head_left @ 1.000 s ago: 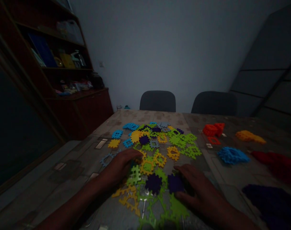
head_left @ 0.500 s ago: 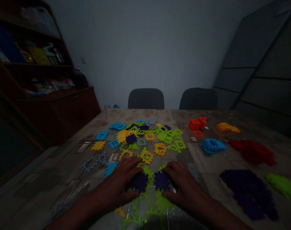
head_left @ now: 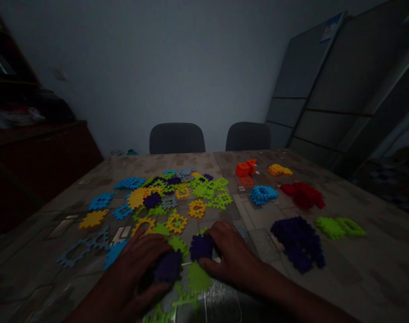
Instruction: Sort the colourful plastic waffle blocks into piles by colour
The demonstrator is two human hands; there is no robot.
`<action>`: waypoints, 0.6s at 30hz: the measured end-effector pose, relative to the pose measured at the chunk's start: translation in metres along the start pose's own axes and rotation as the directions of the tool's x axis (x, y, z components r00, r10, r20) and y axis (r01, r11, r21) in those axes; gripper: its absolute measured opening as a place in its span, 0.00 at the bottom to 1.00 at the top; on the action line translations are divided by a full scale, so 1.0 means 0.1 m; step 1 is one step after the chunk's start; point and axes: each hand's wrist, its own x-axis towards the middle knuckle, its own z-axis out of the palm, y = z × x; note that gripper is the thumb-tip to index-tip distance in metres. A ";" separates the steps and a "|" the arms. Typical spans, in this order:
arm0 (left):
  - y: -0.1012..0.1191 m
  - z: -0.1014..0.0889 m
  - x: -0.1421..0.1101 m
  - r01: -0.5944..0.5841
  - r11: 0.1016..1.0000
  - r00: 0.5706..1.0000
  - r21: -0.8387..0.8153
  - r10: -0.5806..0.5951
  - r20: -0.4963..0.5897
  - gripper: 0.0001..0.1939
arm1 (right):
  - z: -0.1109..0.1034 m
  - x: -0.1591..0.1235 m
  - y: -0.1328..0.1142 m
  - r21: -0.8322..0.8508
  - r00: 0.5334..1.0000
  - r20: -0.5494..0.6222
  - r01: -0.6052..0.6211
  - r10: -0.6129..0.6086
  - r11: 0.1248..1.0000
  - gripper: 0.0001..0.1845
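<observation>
My left hand (head_left: 133, 264) is closed around a dark purple toothed tile (head_left: 169, 266), thumb below and fingers over its upper edge. A second purple tile (head_left: 201, 247) is gripped by its right side between the thumb and fingers of my right hand (head_left: 229, 253). The two tiles are apart, with the left one a little nearer to me. Between and beneath them lie green pieces, among them a solid green tile (head_left: 198, 278) just under my right thumb. A light blue tile (head_left: 115, 254) is partly hidden behind my left hand.
Beyond my hands spreads a loose pile of toothed pieces, including a yellow frame (head_left: 196, 209). Sorted at the right are a purple stack (head_left: 298, 244), red pieces (head_left: 303, 195), a blue cluster (head_left: 263, 194), orange pieces (head_left: 245, 168) and green pieces (head_left: 330, 227). Two chairs (head_left: 177, 138) stand behind the table.
The view has turned to the right, so the table's contents appear farther left. Both hands keep their purple tiles; the left tile now sits lower in view than the right one.
</observation>
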 end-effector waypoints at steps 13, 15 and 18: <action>-0.29 -0.47 0.10 0.338 0.927 0.939 -0.160 -0.344 -0.008 0.20 | 0.14 -0.07 -0.16 0.079 0.992 0.037 0.118 -0.121 0.990 0.18; -0.47 -0.55 0.09 0.415 0.888 0.903 -0.199 -0.428 -0.031 0.21 | 0.19 -0.05 -0.23 0.061 0.991 0.070 0.111 -0.115 0.992 0.19; -0.66 -0.60 0.05 0.468 0.860 0.871 -0.205 -0.488 -0.059 0.22 | 0.25 -0.01 -0.33 0.040 0.980 0.143 0.134 -0.139 0.990 0.29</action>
